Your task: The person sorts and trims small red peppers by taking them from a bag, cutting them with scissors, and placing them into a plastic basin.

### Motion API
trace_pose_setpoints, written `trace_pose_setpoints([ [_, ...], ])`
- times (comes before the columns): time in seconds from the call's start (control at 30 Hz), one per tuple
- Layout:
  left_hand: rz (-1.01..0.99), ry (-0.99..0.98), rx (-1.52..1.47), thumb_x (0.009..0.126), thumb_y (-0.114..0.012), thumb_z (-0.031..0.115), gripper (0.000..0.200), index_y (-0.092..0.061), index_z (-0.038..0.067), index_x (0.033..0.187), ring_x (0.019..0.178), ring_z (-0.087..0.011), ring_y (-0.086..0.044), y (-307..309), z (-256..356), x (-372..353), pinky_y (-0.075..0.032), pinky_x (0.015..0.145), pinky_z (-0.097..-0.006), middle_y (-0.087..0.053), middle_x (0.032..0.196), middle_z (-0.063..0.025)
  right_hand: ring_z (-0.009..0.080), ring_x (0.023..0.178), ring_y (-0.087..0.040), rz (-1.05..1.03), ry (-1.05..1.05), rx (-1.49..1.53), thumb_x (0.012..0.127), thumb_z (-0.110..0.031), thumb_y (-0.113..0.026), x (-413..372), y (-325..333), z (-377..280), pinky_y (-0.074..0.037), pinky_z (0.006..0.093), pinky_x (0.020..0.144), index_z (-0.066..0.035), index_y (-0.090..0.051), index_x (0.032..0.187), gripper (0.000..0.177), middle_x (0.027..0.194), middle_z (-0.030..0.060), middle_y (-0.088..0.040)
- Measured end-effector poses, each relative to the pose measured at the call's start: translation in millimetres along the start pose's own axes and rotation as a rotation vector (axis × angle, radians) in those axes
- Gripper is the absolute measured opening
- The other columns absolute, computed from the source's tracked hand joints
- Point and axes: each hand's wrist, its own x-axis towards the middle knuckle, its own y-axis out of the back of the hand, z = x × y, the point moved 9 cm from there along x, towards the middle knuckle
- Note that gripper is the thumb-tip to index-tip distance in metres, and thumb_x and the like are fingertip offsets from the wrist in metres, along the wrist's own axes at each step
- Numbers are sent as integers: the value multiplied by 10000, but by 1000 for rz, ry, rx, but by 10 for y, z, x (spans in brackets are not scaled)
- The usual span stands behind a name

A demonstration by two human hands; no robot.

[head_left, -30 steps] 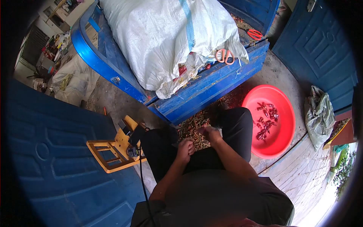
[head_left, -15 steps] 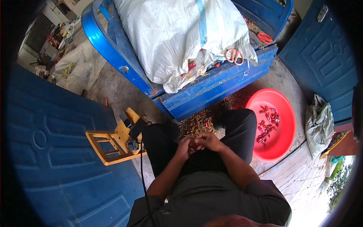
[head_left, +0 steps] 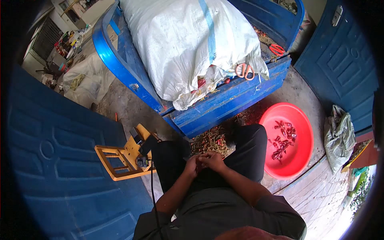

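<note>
My left hand (head_left: 192, 165) and my right hand (head_left: 213, 161) meet over my lap, fingers closed and pressed together. Something small and dark reddish seems to be between them, but the fingers cover most of it. Beyond the hands, a heap of dry stems with red bits (head_left: 210, 141) lies on the floor between my knees. To the right of my knee stands a red plastic basin (head_left: 298, 162), with dried red chilies (head_left: 282, 145) scattered over its bottom.
A blue cart (head_left: 228, 105) stands ahead, bearing a large white woven sack (head_left: 172, 40). Pink-handled scissors (head_left: 245, 72) and red-handled scissors (head_left: 277, 50) lie at its edge. A wooden chair (head_left: 127, 159) with dark devices is left. Blue doors (head_left: 56, 152) flank me; a crumpled sack (head_left: 338, 138) lies right.
My hands have drawn closer together, and the reddish thing between them is now more hidden. The view has shifted slightly, so the cart and basin appear lower.
</note>
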Motion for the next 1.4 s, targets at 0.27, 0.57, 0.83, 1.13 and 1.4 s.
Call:
trace_pose_setpoints([
  [0.27,68,53,55,978,-480,201,218,-645,59,984,654,-163,-611,91,-104,80,-535,610,-331,-645,801,-40,139,640,-656,79,-215,172,877,-193,-737,45,125,321,-557,275,577,-3,-674,938,209,805,72,-685],
  [0.57,-44,49,82,982,-487,208,244,-632,28,1060,673,-175,-640,-234,164,-262,-532,559,-310,-646,806,-69,124,727,-675,-133,-42,-31,893,-250,-717,-115,-62,-65,-530,249,604,-23,-678,963,241,838,53,-696],
  [0.83,4,50,39,996,-470,269,324,-607,3,1118,676,-183,-638,175,-4,-44,-532,531,-314,-651,886,-111,115,825,-671,-383,30,-2,921,-242,-697,-305,-321,-328,-523,283,694,-57,-675,1020,210,921,34,-705],
  [1.13,-97,114,128,997,-467,273,325,-625,16,1119,849,-194,-661,74,-280,33,-554,754,-322,-660,973,-77,250,911,-702,-39,77,-680,830,-410,-696,-154,83,-89,-542,382,807,-123,-731,997,333,969,92,-725],
  [1.4,-77,199,279,999,-447,306,373,-591,29,1203,1018,-242,-640,-152,-127,152,-539,851,-368,-632,1127,-108,255,847,-704,428,48,-171,819,-341,-725,-224,456,111,-550,388,792,-103,-715,992,294,901,105,-723],
])
